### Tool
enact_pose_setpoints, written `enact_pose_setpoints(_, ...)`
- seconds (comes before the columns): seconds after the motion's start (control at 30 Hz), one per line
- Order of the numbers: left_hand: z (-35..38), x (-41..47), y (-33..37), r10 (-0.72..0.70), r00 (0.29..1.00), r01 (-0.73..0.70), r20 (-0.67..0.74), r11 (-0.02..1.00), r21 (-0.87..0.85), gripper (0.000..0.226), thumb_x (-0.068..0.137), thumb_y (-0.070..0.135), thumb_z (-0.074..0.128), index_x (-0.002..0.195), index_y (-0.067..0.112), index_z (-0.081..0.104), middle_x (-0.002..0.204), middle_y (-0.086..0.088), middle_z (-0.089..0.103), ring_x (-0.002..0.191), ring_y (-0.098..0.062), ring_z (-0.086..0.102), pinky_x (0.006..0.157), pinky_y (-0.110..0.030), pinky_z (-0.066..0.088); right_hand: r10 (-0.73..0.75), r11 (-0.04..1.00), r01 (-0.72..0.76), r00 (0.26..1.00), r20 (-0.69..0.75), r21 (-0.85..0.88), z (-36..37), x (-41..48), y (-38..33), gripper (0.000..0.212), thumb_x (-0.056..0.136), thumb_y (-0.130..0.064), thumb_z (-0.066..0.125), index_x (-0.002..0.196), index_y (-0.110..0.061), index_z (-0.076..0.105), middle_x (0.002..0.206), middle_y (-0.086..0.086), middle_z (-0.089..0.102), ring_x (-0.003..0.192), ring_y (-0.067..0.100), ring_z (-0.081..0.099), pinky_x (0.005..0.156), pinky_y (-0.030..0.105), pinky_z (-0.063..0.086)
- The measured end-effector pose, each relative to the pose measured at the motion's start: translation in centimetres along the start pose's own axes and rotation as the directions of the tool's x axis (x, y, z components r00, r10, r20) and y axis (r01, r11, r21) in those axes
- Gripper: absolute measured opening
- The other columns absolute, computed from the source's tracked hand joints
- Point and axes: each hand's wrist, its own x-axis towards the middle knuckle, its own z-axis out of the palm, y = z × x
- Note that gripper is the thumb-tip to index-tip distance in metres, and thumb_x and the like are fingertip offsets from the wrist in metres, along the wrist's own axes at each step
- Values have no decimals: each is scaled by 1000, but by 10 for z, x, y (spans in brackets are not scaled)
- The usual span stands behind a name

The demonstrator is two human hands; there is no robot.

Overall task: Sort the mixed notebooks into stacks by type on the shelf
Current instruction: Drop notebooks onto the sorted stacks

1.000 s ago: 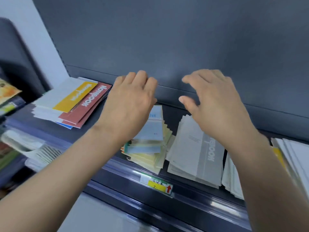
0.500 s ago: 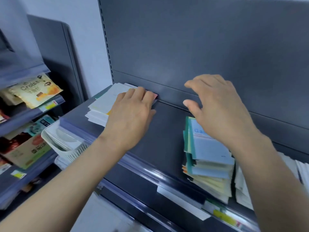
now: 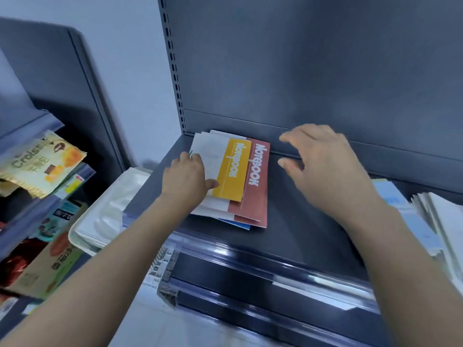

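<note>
Two hands work over the shelf (image 3: 300,234). Left hand (image 3: 185,176) sits on the near-left side of the notebook stack (image 3: 213,151), which lies at the shelf's left end against the back panel (image 3: 300,71); its grip is clenched on the stack's left edge, thumb flat on top, touching the yellow notebook (image 3: 233,171); the hand hides that corner. Red notebook (image 3: 258,194) lies under the yellow, shifted right; white and blue covers fan out beneath. Right hand (image 3: 323,169) hovers above bare shelf just right of the stack; grip released, fingers spread and slightly curved, holding nothing. Second pile (image 3: 426,221), pale blue and white, far right, blurred, well apart from the stack. Price rail (image 3: 275,256) runs along the front edge; white basket (image 3: 105,216) below left, partly crossed by the left forearm; snack packets (image 3: 42,164) on the neighbouring unit.
</note>
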Motion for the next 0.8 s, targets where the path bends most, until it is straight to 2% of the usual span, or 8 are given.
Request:
enact_pose_setpoints(0.1,10,11,-7,-54,994,57,94,998,-26,68,82,57,58,119,1,47,120,-16,47,114,-31,44,90,-39,43,47,999,-47,999,26,5,8,3,-7,30,89,-23,58,117,-13,58,119,8,58,112,30,49,94,41,35)
enact_pose_setpoints(0.3,12,26,-2,-168,974,182,155,980,-81,75,77,57,65,122,1,45,123,-16,40,117,-31,39,88,-40,43,89,996,-89,995,46,3,20,10,-13,34,88,-22,60,121,-12,58,121,8,58,112,31,50,93,41,36)
enact_pose_setpoints(0.47,12,33,-3,-225,952,250,208,962,-106,84,75,54,69,129,-2,37,127,-18,38,115,-32,45,87,-39,44,79,997,-81,994,75,17,29,20,-13,35,89,-25,58,123,-15,56,124,5,55,114,28,48,94,39,34)
enact_pose_setpoints(0.53,11,35,-6,-239,949,279,206,940,-196,73,79,42,71,126,-3,38,126,-20,40,109,-34,52,80,-37,44,55,998,-57,995,86,29,34,26,-12,34,90,-26,58,123,-16,55,124,3,55,114,26,47,95,38,34)
enact_pose_setpoints(0.67,11,32,-15,-270,957,290,107,881,-374,19,92,14,53,101,4,40,110,-20,56,91,-36,53,65,-35,35,11,997,-19,996,90,81,43,45,-10,30,90,-25,56,120,-18,56,120,3,56,111,26,49,94,39,37)
enact_pose_setpoints(0.73,8,30,-26,-312,950,289,24,844,-452,11,93,7,45,99,4,36,102,-22,58,90,-39,54,64,-36,34,8,995,-18,995,100,98,51,57,-10,24,91,-22,53,114,-15,57,113,5,57,105,27,50,90,40,40)
enact_pose_setpoints(0.8,2,28,-40,-383,922,294,-65,798,-526,14,91,3,44,104,1,38,96,-23,57,89,-40,53,64,-35,33,22,994,-34,994,111,104,62,68,-11,21,90,-20,51,109,-12,57,108,7,57,100,28,51,83,38,41)
